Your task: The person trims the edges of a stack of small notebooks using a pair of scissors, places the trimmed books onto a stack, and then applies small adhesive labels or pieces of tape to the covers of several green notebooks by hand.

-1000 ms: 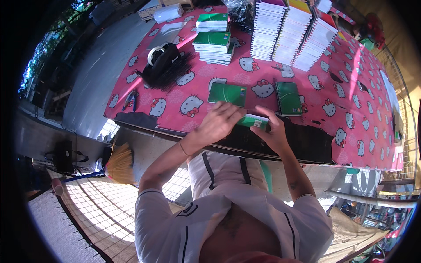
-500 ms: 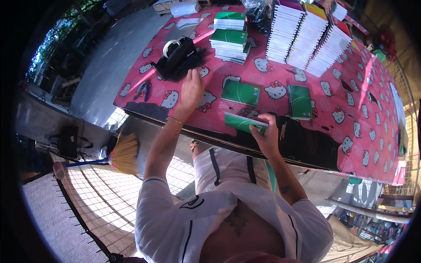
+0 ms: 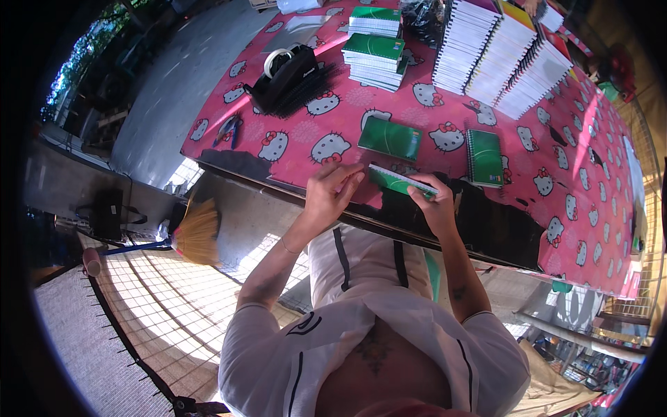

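Observation:
My right hand (image 3: 436, 203) grips the right end of a small green notebook (image 3: 397, 182), tilted up at the table's near edge with its holed edge showing. Beside the notebook's left end is my left hand (image 3: 329, 196), fingertips pinched together; anything between them is too small to make out. Just beyond lies a green notebook (image 3: 390, 137), and to its right a green spiral notebook (image 3: 484, 160). A black tape dispenser (image 3: 295, 75) with a white roll stands at the far left, next to a heap of thin black coils (image 3: 309, 96).
Pliers (image 3: 228, 131) lie near the table's left corner. Farther back are stacks of green notebooks (image 3: 375, 61), tall stacks of spiral notebooks (image 3: 467, 52) and a black plastic bag (image 3: 425, 22). Another person's hand (image 3: 532, 7) is at the far stacks. A broom (image 3: 196, 233) leans below left.
My left hand has come back from the black coils toward me, to the left end of the held notebook. The right hand keeps its grip on the notebook. The view has shifted slightly.

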Demonstrator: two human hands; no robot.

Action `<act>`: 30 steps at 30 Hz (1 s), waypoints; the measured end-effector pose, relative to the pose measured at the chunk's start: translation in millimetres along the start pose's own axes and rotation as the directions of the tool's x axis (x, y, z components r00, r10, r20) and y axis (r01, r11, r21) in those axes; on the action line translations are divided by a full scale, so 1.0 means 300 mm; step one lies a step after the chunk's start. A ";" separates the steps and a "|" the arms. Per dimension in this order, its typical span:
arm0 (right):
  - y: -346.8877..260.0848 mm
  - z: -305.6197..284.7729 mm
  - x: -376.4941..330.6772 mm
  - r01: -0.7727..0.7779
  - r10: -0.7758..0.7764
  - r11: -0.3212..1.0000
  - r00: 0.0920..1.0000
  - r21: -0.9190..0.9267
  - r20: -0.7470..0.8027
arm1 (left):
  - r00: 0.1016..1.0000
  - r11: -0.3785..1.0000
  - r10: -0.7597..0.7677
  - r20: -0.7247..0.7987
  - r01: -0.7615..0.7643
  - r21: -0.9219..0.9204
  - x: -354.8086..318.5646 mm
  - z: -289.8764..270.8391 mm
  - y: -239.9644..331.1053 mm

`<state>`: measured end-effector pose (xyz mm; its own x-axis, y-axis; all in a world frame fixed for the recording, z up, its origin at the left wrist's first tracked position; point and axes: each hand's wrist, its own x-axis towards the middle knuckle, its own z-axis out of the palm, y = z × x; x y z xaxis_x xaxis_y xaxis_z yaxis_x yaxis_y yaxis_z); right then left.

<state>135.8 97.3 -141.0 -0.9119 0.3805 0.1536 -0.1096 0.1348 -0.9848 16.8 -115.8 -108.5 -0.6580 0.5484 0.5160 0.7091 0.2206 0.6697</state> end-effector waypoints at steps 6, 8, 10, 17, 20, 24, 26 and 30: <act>-0.011 -0.004 0.001 0.020 -0.019 0.998 1.000 -0.067 0.015 | 0.994 0.992 -0.087 0.060 0.081 0.097 0.029 0.004 -0.023; -0.006 -0.007 0.001 0.038 -0.036 0.997 0.999 -0.067 0.030 | 0.990 0.981 -0.111 0.089 0.096 0.166 0.055 -0.003 -0.036; -0.002 -0.011 0.002 0.047 -0.045 0.997 0.998 -0.062 0.041 | 0.990 0.993 -0.030 0.140 0.013 0.121 0.092 -0.028 -0.018; -0.013 -0.013 -0.004 0.096 -0.090 0.993 0.992 -0.064 0.087 | 0.891 0.981 0.183 0.415 -0.193 -0.019 0.163 -0.054 -0.064; -0.016 -0.012 -0.010 0.070 -0.067 0.997 0.994 -0.035 0.082 | 0.852 0.997 0.029 0.523 0.015 -0.079 0.165 -0.062 -0.021; -0.044 0.014 -0.019 0.093 -0.094 0.995 0.995 -0.041 -0.024 | 0.935 0.809 0.146 0.323 -0.301 0.505 0.097 0.029 0.078; -0.068 0.025 -0.019 0.097 -0.096 0.995 0.991 0.008 -0.091 | 0.951 0.730 0.183 0.249 -0.301 0.613 -0.042 0.127 0.027; -0.063 0.006 -0.016 0.081 -0.082 0.996 0.996 -0.048 -0.026 | 0.960 0.741 0.253 0.121 -0.272 0.613 -0.091 0.166 -0.026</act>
<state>141.4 91.2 -123.3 -0.8894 0.3914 0.2361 -0.1638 0.2093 -0.9640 41.8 -92.3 -154.6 -0.4219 0.6799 0.5997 0.8605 0.5087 0.0285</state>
